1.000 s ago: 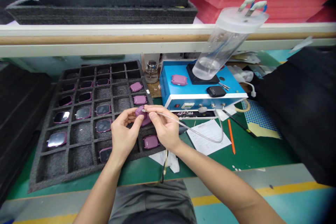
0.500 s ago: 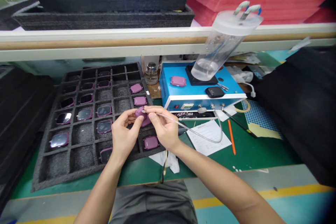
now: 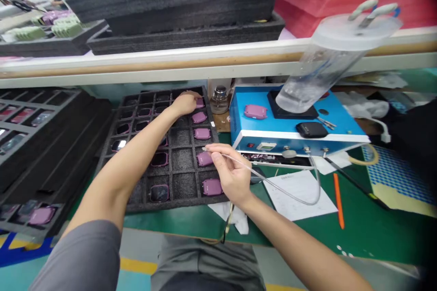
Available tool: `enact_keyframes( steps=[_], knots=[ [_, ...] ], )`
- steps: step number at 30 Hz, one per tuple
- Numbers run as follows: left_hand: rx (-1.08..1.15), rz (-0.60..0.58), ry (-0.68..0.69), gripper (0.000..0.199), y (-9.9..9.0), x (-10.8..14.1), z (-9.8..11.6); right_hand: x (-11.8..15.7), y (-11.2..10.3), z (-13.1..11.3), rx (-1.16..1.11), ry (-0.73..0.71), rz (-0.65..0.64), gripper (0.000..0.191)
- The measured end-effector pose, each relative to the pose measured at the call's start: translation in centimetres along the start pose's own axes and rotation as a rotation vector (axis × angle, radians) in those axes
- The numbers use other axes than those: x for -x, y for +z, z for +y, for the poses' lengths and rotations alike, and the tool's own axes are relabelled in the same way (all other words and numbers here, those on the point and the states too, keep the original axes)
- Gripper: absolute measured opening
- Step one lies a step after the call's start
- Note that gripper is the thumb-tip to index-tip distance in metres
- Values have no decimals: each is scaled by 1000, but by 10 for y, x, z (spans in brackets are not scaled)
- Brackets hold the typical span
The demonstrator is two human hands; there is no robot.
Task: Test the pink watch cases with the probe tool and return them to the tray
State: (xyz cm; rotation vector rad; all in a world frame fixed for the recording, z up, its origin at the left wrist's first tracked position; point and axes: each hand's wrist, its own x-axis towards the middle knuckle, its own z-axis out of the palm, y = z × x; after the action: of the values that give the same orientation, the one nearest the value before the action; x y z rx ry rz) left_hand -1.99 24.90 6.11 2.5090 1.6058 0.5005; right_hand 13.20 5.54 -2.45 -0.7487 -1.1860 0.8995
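Foam tray [image 3: 183, 166] — rough, matt black; cylinder [image 3: 307, 72] — clear glossy plastic; form [image 3: 298, 194] — matt white paper

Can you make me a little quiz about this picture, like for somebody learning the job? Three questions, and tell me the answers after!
1. What colour is the stick beside the white paper?
A) green
B) orange
C) blue

2. True or false: the left hand is at the near edge of the black foam tray, closest to the person.

3. Fill in the missing word: the right hand holds a thin, clear ____.

Key: 1 B; 2 false, it is at the far end; 3 tube.
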Motion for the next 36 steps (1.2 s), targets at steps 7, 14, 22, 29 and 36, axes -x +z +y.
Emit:
enact_keyframes(
  steps=[7,14,22,29,36],
  knots=[
    [-125,20,-39,36,-38,135,14,0,-4,-8,8,54,36,13],
    [-178,74,-41,21,-28,318,54,6,-4,-8,3,104,20,14],
    [-254,-93,-11,34,-26,298,51,11,-1,-5,31,98,25,18],
    [-252,-23,34,45,-16,297,30,6,0,-7,5,100,55,19],
    [-64,141,-88,32,-22,293,34,6,-1,-10,-10,122,62,19]
  ],
)
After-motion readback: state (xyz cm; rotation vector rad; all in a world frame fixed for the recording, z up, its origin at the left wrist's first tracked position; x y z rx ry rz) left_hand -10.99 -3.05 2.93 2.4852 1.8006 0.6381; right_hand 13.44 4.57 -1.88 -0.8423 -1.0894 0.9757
